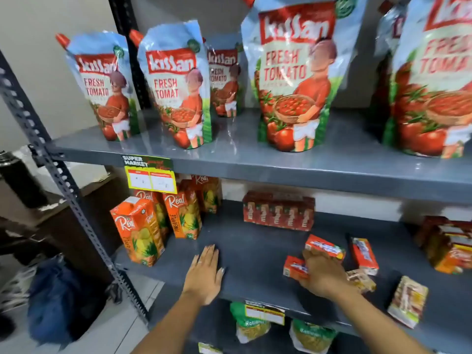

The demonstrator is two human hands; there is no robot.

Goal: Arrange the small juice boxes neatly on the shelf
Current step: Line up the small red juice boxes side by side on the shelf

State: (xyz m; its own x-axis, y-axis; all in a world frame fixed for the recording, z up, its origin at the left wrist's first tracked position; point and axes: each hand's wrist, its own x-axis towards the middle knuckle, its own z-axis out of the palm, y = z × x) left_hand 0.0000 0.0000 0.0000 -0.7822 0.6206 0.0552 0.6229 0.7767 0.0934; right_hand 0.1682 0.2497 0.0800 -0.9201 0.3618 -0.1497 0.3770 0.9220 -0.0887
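Grey metal shelf (255, 251) in a storeroom; left hand (204, 274) flat, released on it; right hand (323, 274) grasping a small juice box (324, 247), others lying just beside it.

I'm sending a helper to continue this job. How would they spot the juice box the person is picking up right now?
Find the grey middle shelf, below the row of ketchup pouches. Toward its right front lie scattered small red juice boxes. The one meant is the raised box at the right hand fingertips, tilted above the others lying flat.
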